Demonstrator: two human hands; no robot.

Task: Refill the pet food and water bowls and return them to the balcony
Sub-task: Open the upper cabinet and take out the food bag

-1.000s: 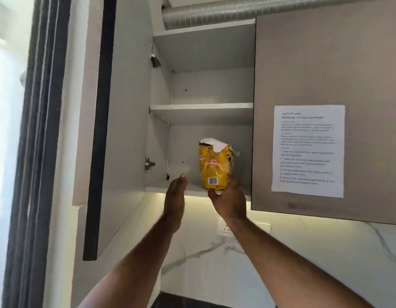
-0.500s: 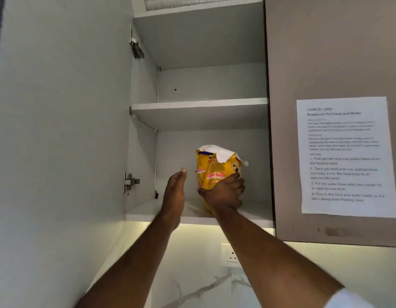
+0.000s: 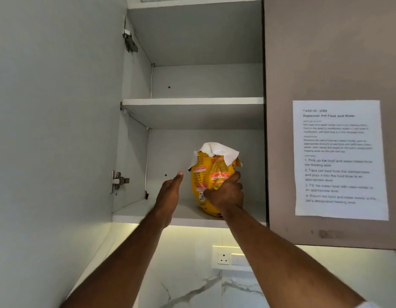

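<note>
Fetching pet food: my right hand point(image 3: 224, 194) grips the food bag point(image 3: 211, 174); left hand point(image 3: 169, 192) open beside it; next, lift it off the shelf point(image 3: 148, 213).

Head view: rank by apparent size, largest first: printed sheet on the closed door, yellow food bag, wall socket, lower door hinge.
1. Printed sheet: clearly largest.
2. Yellow food bag, partly hidden by the right hand.
3. Wall socket.
4. Lower door hinge.

Socket and hinge look close in size, and they sit at different depths, so their order is unsure.
</note>
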